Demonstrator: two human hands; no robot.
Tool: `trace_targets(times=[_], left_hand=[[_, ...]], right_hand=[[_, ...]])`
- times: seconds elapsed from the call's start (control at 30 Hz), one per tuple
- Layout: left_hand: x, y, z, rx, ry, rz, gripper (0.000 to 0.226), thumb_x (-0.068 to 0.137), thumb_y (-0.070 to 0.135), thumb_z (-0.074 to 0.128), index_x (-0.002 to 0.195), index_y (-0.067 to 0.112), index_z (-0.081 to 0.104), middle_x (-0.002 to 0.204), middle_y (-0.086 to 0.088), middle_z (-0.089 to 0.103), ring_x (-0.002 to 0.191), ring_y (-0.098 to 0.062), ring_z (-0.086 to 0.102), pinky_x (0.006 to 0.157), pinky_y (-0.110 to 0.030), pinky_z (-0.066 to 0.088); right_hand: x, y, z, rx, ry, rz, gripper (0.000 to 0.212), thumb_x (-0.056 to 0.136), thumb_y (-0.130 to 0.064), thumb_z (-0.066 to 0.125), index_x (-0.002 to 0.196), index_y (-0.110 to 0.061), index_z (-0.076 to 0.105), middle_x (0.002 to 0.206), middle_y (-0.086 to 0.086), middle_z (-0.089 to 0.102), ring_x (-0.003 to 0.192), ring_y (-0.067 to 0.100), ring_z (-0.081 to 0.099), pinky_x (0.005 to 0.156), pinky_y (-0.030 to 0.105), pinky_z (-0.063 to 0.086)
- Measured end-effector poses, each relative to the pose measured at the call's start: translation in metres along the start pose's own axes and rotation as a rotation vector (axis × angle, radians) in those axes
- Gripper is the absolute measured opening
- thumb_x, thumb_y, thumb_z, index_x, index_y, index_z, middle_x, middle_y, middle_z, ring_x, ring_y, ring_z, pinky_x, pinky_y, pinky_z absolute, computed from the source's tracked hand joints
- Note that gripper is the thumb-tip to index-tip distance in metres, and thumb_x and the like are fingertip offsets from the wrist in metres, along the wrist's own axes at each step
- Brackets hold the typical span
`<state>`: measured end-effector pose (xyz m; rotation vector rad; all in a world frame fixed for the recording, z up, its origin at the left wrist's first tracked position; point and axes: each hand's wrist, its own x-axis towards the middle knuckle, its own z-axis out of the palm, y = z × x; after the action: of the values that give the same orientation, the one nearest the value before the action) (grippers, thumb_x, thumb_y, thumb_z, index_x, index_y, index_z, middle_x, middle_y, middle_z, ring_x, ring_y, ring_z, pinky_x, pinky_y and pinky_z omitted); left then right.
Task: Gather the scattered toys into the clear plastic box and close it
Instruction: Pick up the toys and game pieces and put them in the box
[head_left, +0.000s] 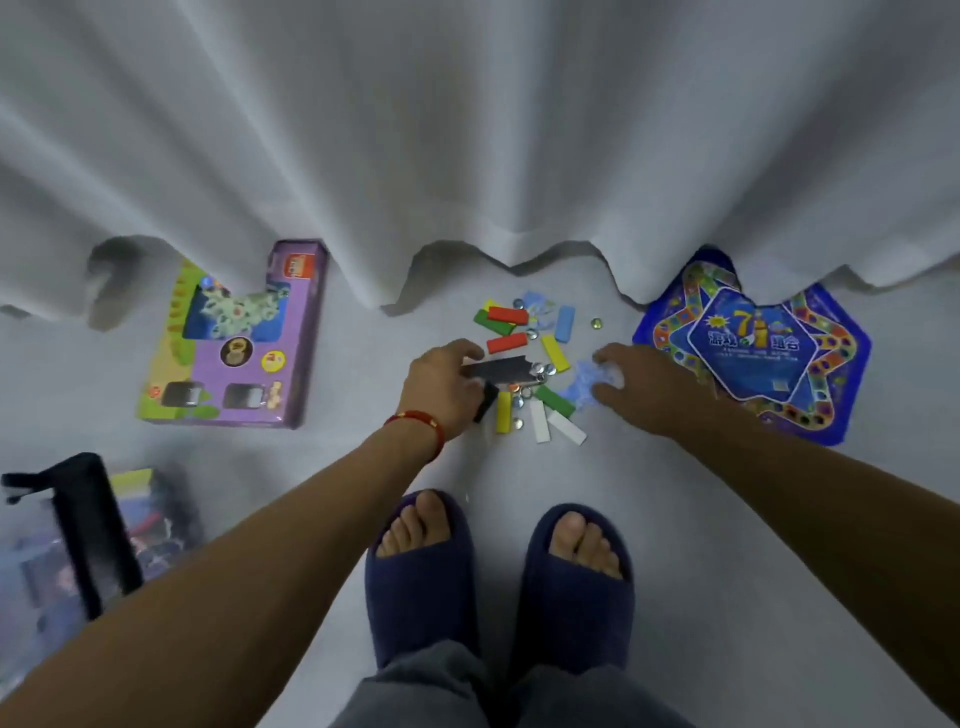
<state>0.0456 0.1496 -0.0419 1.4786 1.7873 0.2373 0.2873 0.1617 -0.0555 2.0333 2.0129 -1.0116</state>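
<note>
While both hands work the pile on the floor, the clear plastic box (78, 551) sits well off to the left of the left hand (441, 387), near the frame's lower left edge, blurred, with a black bar across it and some coloured things already inside. A white curtain (467, 156) hangs beyond both hands, its hem brushing the pale grey floor (727, 519). A purple toy box (234, 343) lies to the left of the left hand; a blue star-shaped game board (769, 353) lies just right of the right hand (639, 384), which partly overlaps it.

The left grip is closed on a dark flat piece (493, 368), with another dark piece just under the fingers. The right grip curls over a crumpled bit of pale blue plastic (597, 376) — holding it, it appears.

Between and beyond the two hands lies the heap of coloured blocks (514, 340) — red, green, yellow, blue, white — and, smallest, the glass beads (543, 368), one stray bead (596, 323) apart, ahead of the right hand.

The risk, as I judge it, is the beads: on smooth flooring a sweeping hand could send them rolling under the curtain. Carrying handfuls all the way to the box may also drop blocks along the way.
</note>
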Motion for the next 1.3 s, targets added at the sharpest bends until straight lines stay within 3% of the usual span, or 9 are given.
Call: trace_targets(times=[0.23,0.67,0.73,0.83,0.93,1.0,1.13,1.2,1.3], left_hand=[[0.080,-0.001,0.017,0.358,0.073,0.315,0.058,0.077,0.021,0.080,0.131,0.023,0.057,0.135,-0.009,0.053,0.119,-0.034,0.047,0.101,-0.039,0.044],[0.115,-0.015,0.021,0.518,0.082,0.617,0.035,0.085,0.024,0.070,0.118,0.017,0.061,0.099,-0.009,0.064,0.092,-0.030,0.057,0.073,-0.042,0.053],[0.114,-0.018,0.020,0.503,0.083,0.619,0.031,0.084,0.019,0.070,0.115,0.015,0.062,0.094,-0.012,0.062,0.083,-0.032,0.056,0.068,-0.040,0.052],[0.112,-0.023,0.018,0.479,0.072,0.604,0.034,0.083,0.014,0.072,0.115,0.011,0.063,0.099,-0.015,0.063,0.085,-0.034,0.058,0.072,-0.040,0.052],[0.109,-0.031,0.019,0.444,0.089,0.570,0.036,0.083,0.009,0.072,0.117,0.010,0.061,0.103,-0.014,0.064,0.088,-0.032,0.058,0.076,-0.038,0.053],[0.104,-0.036,0.020,0.437,0.119,0.541,0.035,0.079,0.004,0.073,0.111,0.010,0.062,0.097,-0.013,0.066,0.083,-0.032,0.056,0.070,-0.034,0.048],[0.096,-0.044,0.018,0.413,0.200,0.468,0.021,0.079,0.004,0.074,0.097,0.008,0.063,0.087,-0.013,0.064,0.077,-0.032,0.054,0.065,-0.031,0.041],[0.093,-0.050,0.015,0.388,0.219,0.438,0.013,0.082,0.007,0.072,0.090,0.008,0.063,0.084,-0.012,0.063,0.074,-0.030,0.054,0.064,-0.033,0.047],[0.089,-0.057,0.009,0.352,0.223,0.375,0.015,0.081,0.008,0.074,0.080,0.007,0.058,0.077,-0.010,0.057,0.066,-0.027,0.050,0.060,-0.036,0.048]], right_hand=[[0.076,-0.026,0.020,0.139,0.287,0.168,0.051,0.092,-0.033,0.058,0.129,-0.003,0.041,0.129,0.027,0.040,0.114,0.044,0.048,0.091,0.047,0.044],[0.110,-0.023,0.043,0.043,0.459,0.084,0.029,0.085,-0.003,0.065,0.108,0.003,0.049,0.108,0.023,0.051,0.077,0.033,0.057,0.053,0.031,0.038],[0.115,-0.011,0.039,0.190,0.411,0.063,0.021,0.086,-0.008,0.061,0.101,0.003,0.051,0.097,0.019,0.053,0.083,0.030,0.057,0.067,0.036,0.048],[0.109,-0.004,0.023,0.685,0.311,0.092,0.021,0.086,-0.017,0.051,0.067,-0.012,0.042,0.063,0.005,0.035,0.053,0.018,0.037,0.045,0.025,0.030],[0.101,-0.013,0.000,1.533,0.049,0.238,0.014,0.094,-0.014,0.043,0.083,-0.009,0.050,0.066,0.005,0.042,0.045,0.012,0.038,0.033,0.019,0.022],[0.101,-0.021,-0.008,1.636,-0.115,0.244,0.021,0.096,-0.022,0.039,0.089,-0.008,0.053,0.065,0.003,0.045,0.045,0.012,0.040,0.032,0.019,0.023],[0.114,-0.047,-0.003,0.950,0.115,0.117,0.031,0.096,-0.036,0.053,0.075,-0.014,0.059,0.060,0.000,0.052,0.049,0.017,0.049,0.042,0.026,0.040],[0.121,-0.057,0.007,0.409,0.256,-0.069,0.026,0.097,-0.038,0.055,0.096,-0.014,0.066,0.087,0.007,0.069,0.078,0.027,0.064,0.068,0.032,0.048],[0.125,-0.068,0.017,0.011,0.205,-0.162,0.037,0.097,-0.038,0.056,0.120,-0.010,0.048,0.110,0.017,0.065,0.097,0.037,0.063,0.072,0.035,0.041]])
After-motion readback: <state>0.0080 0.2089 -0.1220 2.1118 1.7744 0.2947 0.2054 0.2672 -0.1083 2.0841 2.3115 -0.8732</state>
